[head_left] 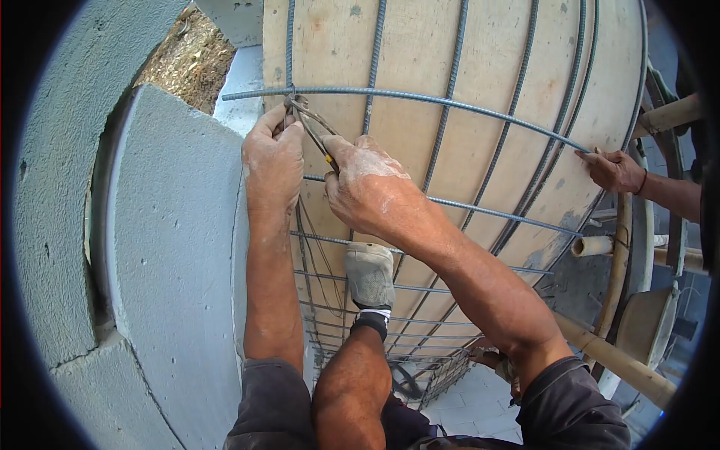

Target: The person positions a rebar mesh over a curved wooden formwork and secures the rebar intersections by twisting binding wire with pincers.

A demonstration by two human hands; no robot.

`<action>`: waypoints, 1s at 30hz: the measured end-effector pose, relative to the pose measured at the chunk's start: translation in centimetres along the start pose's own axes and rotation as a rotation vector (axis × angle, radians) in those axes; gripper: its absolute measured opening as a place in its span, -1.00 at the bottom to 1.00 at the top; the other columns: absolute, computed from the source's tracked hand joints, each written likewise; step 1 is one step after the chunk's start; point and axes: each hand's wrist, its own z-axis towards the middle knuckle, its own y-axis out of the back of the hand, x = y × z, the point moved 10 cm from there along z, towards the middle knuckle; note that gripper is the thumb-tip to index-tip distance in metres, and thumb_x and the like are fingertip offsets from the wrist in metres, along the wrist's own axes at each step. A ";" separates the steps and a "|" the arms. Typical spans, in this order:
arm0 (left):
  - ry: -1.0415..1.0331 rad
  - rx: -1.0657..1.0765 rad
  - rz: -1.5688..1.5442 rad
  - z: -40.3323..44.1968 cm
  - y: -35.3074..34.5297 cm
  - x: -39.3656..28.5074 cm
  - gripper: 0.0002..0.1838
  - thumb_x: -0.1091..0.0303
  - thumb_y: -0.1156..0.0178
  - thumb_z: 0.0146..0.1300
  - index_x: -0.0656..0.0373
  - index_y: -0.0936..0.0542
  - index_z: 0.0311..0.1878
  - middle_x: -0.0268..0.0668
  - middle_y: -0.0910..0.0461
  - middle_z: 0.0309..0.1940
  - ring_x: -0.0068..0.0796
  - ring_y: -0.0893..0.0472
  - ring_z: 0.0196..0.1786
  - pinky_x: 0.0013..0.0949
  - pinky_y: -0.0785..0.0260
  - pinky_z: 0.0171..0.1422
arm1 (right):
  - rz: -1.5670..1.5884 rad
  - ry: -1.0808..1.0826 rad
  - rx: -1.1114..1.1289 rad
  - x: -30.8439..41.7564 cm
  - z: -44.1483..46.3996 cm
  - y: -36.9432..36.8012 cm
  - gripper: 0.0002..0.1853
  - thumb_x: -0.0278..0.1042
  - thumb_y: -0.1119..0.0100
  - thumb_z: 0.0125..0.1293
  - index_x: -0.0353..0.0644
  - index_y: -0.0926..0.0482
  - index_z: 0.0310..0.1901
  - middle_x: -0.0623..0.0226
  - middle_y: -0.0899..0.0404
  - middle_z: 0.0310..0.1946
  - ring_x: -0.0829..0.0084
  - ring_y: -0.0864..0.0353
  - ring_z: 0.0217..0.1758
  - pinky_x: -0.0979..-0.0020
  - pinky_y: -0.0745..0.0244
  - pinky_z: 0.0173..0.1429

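Note:
My right hand (367,180) is closed around the handles of a pair of pincers (319,124) with a bit of yellow on one handle. The pincers' jaws are at the crossing of a vertical bar and the top horizontal rebar (420,97). Just below that crossing, my left hand (274,157) has its fingers pinched together by the jaws. Thin tie wires (319,255) hang down behind my left wrist and appear to come from this hand; its fingertips are partly hidden. At the right, another person's hand (615,171) holds the far end of the same rebar.
The rebar grid lies over plywood formwork (420,45). Grey block wall (176,225) stands close on the left. My shoe (369,274) rests on the grid. Bamboo poles (619,360) and a bucket-like container (649,322) are at the right.

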 end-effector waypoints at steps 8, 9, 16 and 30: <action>0.093 -0.062 -0.458 -2.2 -0.2 0.8 -0.50 0.44 -0.22 0.38 0.54 -0.43 0.30 -0.37 -0.50 -0.36 -0.67 -0.46 -0.38 -0.60 -0.35 -0.34 | 0.038 -0.119 -0.098 -2.1 -0.1 -2.2 -0.64 -0.42 -0.08 0.34 -0.36 -0.37 0.12 -0.47 -0.46 -0.06 -0.37 -0.61 -0.11 -0.13 -0.55 0.04; 0.097 -0.076 -0.464 -2.4 -0.1 0.9 -0.50 0.43 -0.23 0.38 0.54 -0.44 0.29 -0.37 -0.51 -0.36 -0.67 -0.46 -0.38 -0.60 -0.35 -0.34 | 0.065 -0.141 -0.129 -2.6 -0.2 -2.8 -0.63 -0.40 -0.09 0.36 -0.34 -0.36 0.14 -0.47 -0.46 -0.04 -0.36 -0.61 -0.11 -0.11 -0.55 0.04; 0.084 0.031 -0.385 -1.6 0.9 2.1 -0.54 0.36 -0.25 0.42 0.48 -0.49 0.26 -0.33 -0.56 -0.27 -0.68 -0.53 -0.28 -0.60 -0.45 -0.26 | 0.397 -0.306 -0.028 -5.1 0.1 -7.9 -0.71 -0.17 -0.10 0.49 -0.29 -0.51 -0.13 -0.02 -0.61 -0.25 0.15 -0.62 -0.37 0.14 -0.52 -0.26; 0.489 0.513 -0.411 -2.0 -4.8 4.3 -0.65 0.06 -0.19 0.45 0.20 -0.51 -0.21 -0.33 -0.56 -0.54 -0.43 -0.62 -0.50 -0.45 -0.55 -0.43 | 2.021 -0.188 0.457 -1.4 -0.7 -13.3 -0.54 0.13 -0.07 0.51 -0.22 -0.51 -0.13 0.41 -0.55 -0.40 0.56 -0.54 -0.57 0.49 -0.51 -0.54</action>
